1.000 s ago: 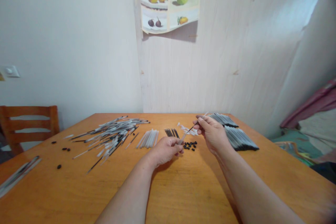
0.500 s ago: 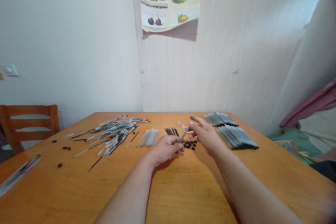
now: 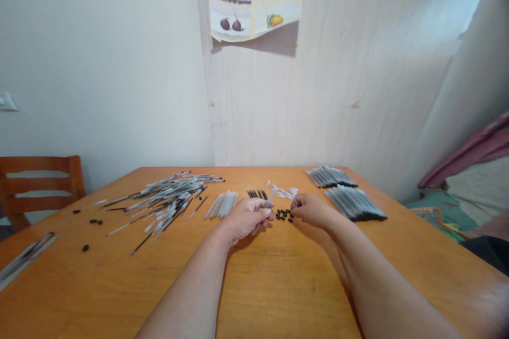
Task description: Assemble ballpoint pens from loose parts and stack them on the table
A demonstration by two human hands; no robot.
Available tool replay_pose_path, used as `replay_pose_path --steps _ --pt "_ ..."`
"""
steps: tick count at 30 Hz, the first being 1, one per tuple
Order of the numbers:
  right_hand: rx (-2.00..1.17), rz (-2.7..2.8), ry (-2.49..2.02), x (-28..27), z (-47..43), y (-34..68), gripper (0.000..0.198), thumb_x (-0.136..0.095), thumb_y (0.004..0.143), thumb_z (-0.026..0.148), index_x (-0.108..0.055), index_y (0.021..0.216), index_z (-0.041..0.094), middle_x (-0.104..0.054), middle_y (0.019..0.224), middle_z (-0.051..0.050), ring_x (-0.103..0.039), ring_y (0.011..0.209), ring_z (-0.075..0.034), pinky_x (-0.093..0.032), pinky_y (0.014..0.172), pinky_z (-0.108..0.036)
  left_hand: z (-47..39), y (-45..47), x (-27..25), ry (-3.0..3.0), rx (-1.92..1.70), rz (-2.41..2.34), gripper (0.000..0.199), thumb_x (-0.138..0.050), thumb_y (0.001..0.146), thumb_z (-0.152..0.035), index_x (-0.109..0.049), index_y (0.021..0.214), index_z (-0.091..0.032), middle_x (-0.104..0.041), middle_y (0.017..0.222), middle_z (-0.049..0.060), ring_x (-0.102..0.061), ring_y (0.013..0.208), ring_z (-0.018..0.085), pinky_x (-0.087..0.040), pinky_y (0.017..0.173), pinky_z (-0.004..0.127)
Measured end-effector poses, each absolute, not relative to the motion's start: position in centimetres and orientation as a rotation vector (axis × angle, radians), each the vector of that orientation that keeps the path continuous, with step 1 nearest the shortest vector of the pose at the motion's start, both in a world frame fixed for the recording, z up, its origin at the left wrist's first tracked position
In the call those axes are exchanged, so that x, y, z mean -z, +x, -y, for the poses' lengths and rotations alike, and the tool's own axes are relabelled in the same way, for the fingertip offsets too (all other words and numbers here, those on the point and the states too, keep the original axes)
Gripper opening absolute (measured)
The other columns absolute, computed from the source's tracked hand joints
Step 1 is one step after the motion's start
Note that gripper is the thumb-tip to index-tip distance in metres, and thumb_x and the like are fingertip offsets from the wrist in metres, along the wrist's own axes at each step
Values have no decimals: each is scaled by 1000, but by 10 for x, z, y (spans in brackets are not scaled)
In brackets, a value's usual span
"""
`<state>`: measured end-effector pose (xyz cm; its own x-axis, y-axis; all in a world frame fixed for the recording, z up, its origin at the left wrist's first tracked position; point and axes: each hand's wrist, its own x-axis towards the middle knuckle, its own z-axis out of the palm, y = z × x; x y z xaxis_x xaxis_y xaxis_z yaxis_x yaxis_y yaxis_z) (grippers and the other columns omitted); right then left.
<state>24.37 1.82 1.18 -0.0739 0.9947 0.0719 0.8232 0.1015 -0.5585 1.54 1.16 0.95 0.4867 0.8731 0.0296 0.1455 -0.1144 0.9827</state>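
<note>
My left hand point(image 3: 248, 218) is closed around a translucent pen barrel point(image 3: 269, 199), which slants up past the fingertips. My right hand point(image 3: 312, 209) has its fingers pinched together at the right edge of a small group of black pen plugs point(image 3: 283, 213). What those fingertips hold, if anything, is too small to make out. Just beyond the hands lie white pen caps point(image 3: 283, 191) and a row of dark pen refills point(image 3: 256, 194), partly hidden by my left hand. Left of that hand sits a row of translucent barrels point(image 3: 222, 205).
A loose heap of refills and pen parts point(image 3: 167, 198) covers the table's left side. Two stacks of pens with black ends, a back one point(image 3: 330, 176) and a front one point(image 3: 356, 202), lie right. Stray black plugs point(image 3: 86, 248) and a clear packet point(image 3: 26, 259) are far left.
My right hand has come down from the white caps to the black plugs, its fingers closing. The barrel in my left hand now points more upright. The view has shifted slightly.
</note>
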Motion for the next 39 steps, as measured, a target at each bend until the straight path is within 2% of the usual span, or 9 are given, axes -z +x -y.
replay_pose_path --steps 7,14,19,25,32,39 --pt "-434 2059 -1909 -2 -21 235 6 -62 63 14 -66 67 16 -64 66 -1 -54 63 -13 -32 54 -22 -8 16 -14 1587 -793 -920 32 -62 81 -31 -67 105 -11 -70 88 9 -58 68 10 -43 67 25" --pt "-371 2088 -1970 -6 -17 233 5 -63 61 14 -64 66 16 -66 69 -5 -56 63 -14 -31 52 -23 -11 15 -9 1591 -806 -899 35 -62 81 -34 -67 107 -11 -70 89 10 -59 70 12 -43 68 26" --pt "-803 1834 -1663 -26 -7 234 3 -58 68 19 -58 65 17 -61 55 -1 -55 50 -12 -36 49 -22 -12 16 -7 1623 -786 -872 34 -62 81 -33 -67 107 -11 -69 89 9 -58 69 12 -43 67 25" --pt "-1111 1538 -1149 -43 2 234 13 -67 70 25 -61 78 16 -62 63 1 -52 52 -10 -41 52 -23 -4 19 -16 1679 -768 -888 33 -64 79 -31 -69 106 -12 -69 86 7 -56 69 12 -40 64 24" --pt "-1116 1453 -1079 -47 4 228 19 -69 72 29 -67 84 14 -65 73 -3 -57 64 -11 -45 59 -24 -2 19 -16 1748 -725 -918 33 -60 80 -28 -70 107 -13 -69 85 7 -55 69 12 -38 64 25" --pt "-983 1551 -1136 -49 8 224 15 -66 71 25 -66 84 16 -64 70 0 -58 62 -12 -47 61 -26 -7 19 -7 1746 -717 -913 36 -62 78 -30 -70 108 -12 -67 83 6 -50 66 11 -35 62 25"
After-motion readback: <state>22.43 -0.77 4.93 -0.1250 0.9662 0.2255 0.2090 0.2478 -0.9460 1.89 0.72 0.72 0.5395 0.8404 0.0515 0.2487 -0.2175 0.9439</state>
